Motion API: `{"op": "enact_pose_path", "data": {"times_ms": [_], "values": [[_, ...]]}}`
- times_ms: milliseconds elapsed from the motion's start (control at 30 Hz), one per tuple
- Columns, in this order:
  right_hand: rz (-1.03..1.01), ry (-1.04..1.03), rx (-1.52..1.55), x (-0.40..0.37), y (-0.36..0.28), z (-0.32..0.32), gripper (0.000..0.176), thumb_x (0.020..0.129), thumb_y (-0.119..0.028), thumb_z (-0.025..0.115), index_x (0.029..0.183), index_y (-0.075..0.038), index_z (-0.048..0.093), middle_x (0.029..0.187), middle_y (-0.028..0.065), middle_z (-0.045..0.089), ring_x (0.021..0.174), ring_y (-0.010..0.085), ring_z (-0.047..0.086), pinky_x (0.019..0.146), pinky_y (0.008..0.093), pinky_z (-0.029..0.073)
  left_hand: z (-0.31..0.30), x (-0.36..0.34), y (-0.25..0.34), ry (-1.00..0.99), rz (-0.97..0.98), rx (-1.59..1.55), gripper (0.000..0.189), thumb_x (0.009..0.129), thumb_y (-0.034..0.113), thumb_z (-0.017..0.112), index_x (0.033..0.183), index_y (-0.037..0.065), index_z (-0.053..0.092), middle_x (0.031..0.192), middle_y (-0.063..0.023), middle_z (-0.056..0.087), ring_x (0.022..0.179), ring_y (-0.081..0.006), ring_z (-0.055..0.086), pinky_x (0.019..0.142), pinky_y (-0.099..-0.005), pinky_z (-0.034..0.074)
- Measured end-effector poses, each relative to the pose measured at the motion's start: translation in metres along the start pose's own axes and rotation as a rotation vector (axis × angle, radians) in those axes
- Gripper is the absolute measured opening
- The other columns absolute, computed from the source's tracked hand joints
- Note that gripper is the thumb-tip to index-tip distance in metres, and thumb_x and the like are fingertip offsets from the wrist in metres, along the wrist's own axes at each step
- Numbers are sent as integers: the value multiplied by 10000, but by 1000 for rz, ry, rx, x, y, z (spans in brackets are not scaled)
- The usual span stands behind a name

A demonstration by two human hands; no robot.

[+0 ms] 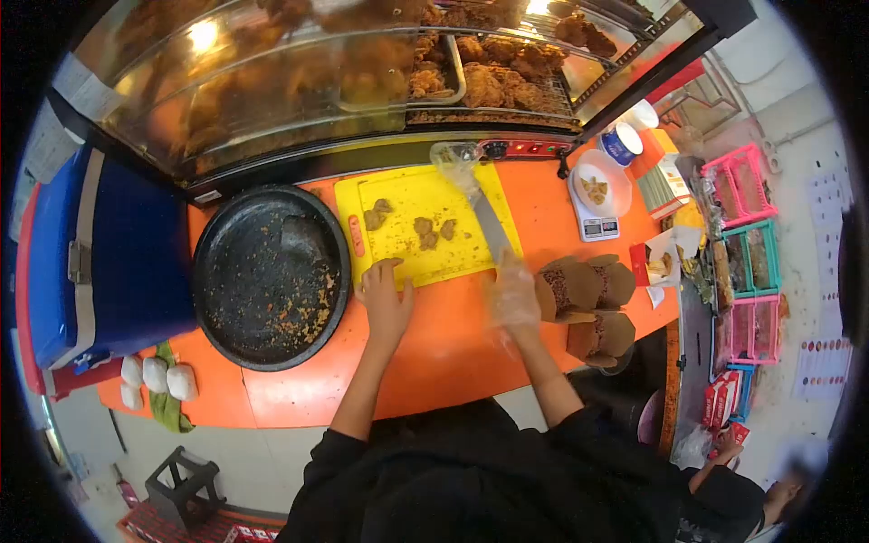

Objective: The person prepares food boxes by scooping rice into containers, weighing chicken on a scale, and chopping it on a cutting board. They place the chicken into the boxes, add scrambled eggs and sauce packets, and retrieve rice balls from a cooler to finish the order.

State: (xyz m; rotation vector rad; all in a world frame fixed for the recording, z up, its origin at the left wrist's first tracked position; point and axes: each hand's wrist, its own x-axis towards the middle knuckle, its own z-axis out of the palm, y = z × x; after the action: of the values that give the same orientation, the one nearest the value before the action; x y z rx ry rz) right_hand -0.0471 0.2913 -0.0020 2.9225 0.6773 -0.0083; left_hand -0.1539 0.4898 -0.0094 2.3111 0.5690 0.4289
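Note:
My left hand (385,299) is bare and rests at the near edge of the yellow cutting board (398,258), fingers apart and holding nothing. My right hand (514,294), in a clear plastic glove and blurred, is closed on a knife (490,226). Its broad blade points away from me over the board's right side. Small pieces of fried chicken (425,233) lie mid-board, with a few more at its upper left. Crumbs dot the surface. Crumpled clear plastic (455,158) is by the blade's far end.
A black round pan (272,353) with crumbs stands left, beside a blue cooler box (127,262). Brown paper boxes of dark rice (561,288) sit right, below a kitchen scale (598,228). A heated cabinet (362,156) of fried chicken spans the back. Another person (733,498) is lower right.

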Motion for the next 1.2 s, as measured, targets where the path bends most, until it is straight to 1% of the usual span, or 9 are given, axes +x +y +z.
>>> {"op": "enact_pose_path", "data": {"times_ms": [33,267,367,433,567,767,867,1033,1200], "values": [[163,-311,139,-8,-7,-23,559,856,-220,527,1313,47,348,1115,211,527,911,257,585,749,336,497,4,12,-1,-75,-13,-4,351,821,215,572,1148,100,512,1125,-97,506,1130,-277,409,927,-459,257],[243,-75,293,-21,2,6,553,862,-237,531,1344,-42,341,906,158,590,809,204,615,657,315,491,58,116,12,-306,71,-32,493,825,246,544,1272,68,438,1163,-161,528,1000,-343,544,799,-505,432],[304,-48,732,-47,-2,-33,448,890,-217,467,1287,-43,350,874,169,592,748,282,606,628,374,483,92,149,47,-310,87,-346,536,842,275,518,1333,110,381,1268,-164,482,1087,-350,513,874,-511,428],[739,-150,1558,-61,-7,-54,459,921,-268,444,1316,-72,316,859,169,580,737,296,587,639,364,465,113,166,72,-352,285,-359,508,848,269,512,1327,142,400,1297,-135,470,1138,-343,485,908,-521,409],[773,-101,1303,-90,-4,-69,417,941,-315,419,1282,-81,373,833,131,586,726,272,588,646,358,466,144,146,78,-328,770,103,392,840,216,509,1231,201,516,1300,-58,480,1186,-329,442,972,-517,343],[230,-188,615,-71,18,-38,231,935,-257,440,1055,-80,527,745,111,601,675,232,625,557,350,468,80,65,30,351,-82,-317,449,727,174,623,1144,29,541,1104,-170,523,1114,-316,427,923,-533,288],[-267,141,-325,-68,13,17,188,916,-217,437,932,-59,538,749,171,607,699,331,620,577,433,472,60,56,18,55,-151,147,474,691,180,657,1133,43,553,1008,-132,544,1046,-314,448,883,-484,303],[162,-124,579,-34,10,-34,252,918,-279,432,925,-45,525,786,232,591,752,397,595,643,490,464,61,82,1,-210,44,159,494,676,191,672,1140,63,563,1063,-77,550,1062,-281,450,819,-436,305],[229,-316,449,0,9,-84,217,923,-239,407,950,-64,534,859,182,595,818,353,591,681,446,471,63,95,1,-346,177,102,550,686,185,660,1216,112,534,1148,-73,529,1076,-274,447,843,-444,303]]}}
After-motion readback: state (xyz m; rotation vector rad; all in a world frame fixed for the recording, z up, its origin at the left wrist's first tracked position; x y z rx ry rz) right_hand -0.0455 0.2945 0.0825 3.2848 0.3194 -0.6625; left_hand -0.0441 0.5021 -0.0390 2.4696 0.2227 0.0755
